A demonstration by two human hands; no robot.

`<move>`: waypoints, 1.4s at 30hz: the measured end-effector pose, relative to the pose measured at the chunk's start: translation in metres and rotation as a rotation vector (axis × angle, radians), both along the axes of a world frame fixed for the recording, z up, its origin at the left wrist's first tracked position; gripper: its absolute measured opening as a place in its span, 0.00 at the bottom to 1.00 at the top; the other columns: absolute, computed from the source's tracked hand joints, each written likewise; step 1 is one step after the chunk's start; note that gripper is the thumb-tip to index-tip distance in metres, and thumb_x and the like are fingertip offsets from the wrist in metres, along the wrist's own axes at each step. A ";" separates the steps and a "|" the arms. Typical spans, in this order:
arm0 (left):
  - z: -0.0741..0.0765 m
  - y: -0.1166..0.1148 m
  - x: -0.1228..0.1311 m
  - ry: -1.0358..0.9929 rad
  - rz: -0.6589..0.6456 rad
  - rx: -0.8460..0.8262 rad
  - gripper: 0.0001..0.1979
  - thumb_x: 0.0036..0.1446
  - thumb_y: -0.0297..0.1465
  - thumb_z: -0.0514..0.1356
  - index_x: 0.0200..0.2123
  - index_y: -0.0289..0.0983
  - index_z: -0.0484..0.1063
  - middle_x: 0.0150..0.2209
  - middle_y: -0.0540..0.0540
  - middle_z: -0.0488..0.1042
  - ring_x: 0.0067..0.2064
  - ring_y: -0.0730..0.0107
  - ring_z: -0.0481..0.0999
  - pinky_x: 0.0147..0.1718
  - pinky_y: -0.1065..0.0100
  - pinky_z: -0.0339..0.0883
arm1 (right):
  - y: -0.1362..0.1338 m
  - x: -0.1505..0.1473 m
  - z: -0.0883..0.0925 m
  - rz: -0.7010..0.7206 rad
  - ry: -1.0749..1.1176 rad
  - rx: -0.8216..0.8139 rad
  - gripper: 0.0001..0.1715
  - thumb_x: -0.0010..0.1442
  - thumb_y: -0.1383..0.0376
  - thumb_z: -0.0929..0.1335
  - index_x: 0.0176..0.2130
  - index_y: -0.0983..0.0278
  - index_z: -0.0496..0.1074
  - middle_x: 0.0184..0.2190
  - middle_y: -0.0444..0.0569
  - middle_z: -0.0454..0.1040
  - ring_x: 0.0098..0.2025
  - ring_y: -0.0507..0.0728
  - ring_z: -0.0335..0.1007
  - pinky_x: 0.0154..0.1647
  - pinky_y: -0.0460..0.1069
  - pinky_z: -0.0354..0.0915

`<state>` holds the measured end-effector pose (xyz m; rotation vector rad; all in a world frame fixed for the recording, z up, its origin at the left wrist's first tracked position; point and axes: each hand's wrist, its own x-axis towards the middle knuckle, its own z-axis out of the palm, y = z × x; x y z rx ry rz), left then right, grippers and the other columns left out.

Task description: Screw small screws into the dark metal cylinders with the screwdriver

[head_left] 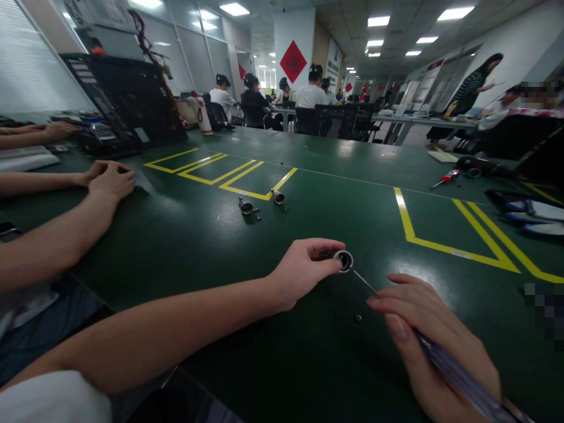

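Your left grip [311, 267] pinches a round metal part [343, 261] over the green surface [207, 252], your right grip [432, 329] clasps a screwdriver [458, 371], its tip apparently touching the part, a small ring [359, 318] lying nearby.

ceiling lts [235, 9] on; glass partition [190, 50] l; blk chairs [253, 116] mid-rm

Three metal fittings [343, 261], two screwdrivers [462, 376], at least three tiny loose pieces [358, 318]

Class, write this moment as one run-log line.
left hand: holds round silver metal part; right hand: holds purplish-handled screwdriver, tip at part's rim; green table: small metal ring
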<state>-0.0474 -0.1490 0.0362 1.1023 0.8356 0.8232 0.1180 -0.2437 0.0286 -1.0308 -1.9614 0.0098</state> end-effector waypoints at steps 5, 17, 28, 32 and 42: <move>-0.001 -0.004 0.000 0.053 -0.015 0.047 0.15 0.47 0.17 0.62 0.40 0.32 0.74 0.36 0.45 0.78 0.38 0.72 0.75 0.44 0.66 0.67 | 0.005 -0.003 -0.006 -0.016 -0.052 -0.011 0.11 0.62 0.71 0.63 0.45 0.62 0.68 0.40 0.49 0.73 0.50 0.56 0.66 0.55 0.51 0.58; -0.002 -0.006 0.000 0.121 -0.023 0.184 0.12 0.47 0.20 0.61 0.38 0.31 0.74 0.33 0.45 0.77 0.35 0.72 0.76 0.37 0.69 0.68 | 0.005 -0.005 -0.009 -0.013 -0.086 -0.009 0.12 0.62 0.71 0.63 0.46 0.63 0.67 0.42 0.50 0.74 0.49 0.56 0.68 0.56 0.54 0.57; -0.005 -0.007 0.000 0.165 0.013 0.237 0.13 0.46 0.24 0.61 0.39 0.29 0.75 0.33 0.43 0.78 0.34 0.69 0.77 0.38 0.66 0.71 | 0.004 -0.014 0.004 -0.030 -0.195 0.146 0.10 0.60 0.73 0.62 0.41 0.66 0.69 0.35 0.51 0.77 0.41 0.57 0.73 0.49 0.54 0.64; -0.004 -0.008 0.000 0.191 0.012 0.264 0.14 0.47 0.24 0.61 0.40 0.29 0.75 0.34 0.42 0.78 0.35 0.68 0.77 0.38 0.66 0.71 | 0.002 -0.017 0.003 -0.043 -0.229 0.163 0.09 0.60 0.73 0.62 0.40 0.66 0.70 0.33 0.51 0.77 0.39 0.57 0.74 0.49 0.55 0.65; -0.003 -0.008 -0.001 0.201 0.020 0.252 0.15 0.47 0.25 0.61 0.40 0.30 0.75 0.35 0.41 0.79 0.36 0.66 0.78 0.39 0.64 0.72 | 0.002 -0.016 0.001 -0.019 -0.210 0.107 0.10 0.58 0.73 0.64 0.41 0.65 0.70 0.33 0.50 0.77 0.37 0.58 0.74 0.48 0.59 0.67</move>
